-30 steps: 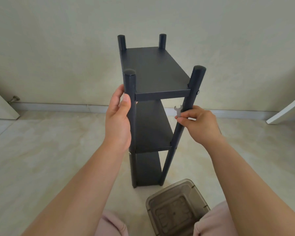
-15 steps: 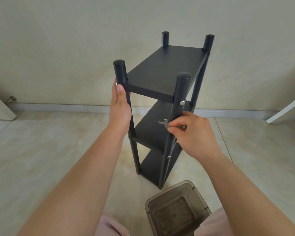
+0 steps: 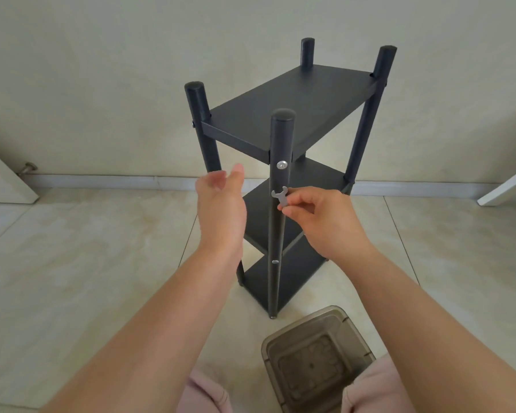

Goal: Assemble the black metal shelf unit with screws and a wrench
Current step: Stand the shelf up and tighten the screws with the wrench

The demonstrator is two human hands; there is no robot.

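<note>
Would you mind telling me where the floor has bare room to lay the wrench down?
Bare tile lies left of the shelf unit, out to the baseboard, and right of it. It is crowded by the knees: the plastic bin sits just before the shelf's near leg.

A home room: tiled floor (image 3: 102, 248), plain wall (image 3: 131, 70), white skirting (image 3: 116, 180)

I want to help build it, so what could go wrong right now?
The left hand is open and off the shelf unit, so it might wobble or turn when the wrench pushes.

The small wrench is only pinched by the right hand; it could slip and fall on the tile floor.
</note>
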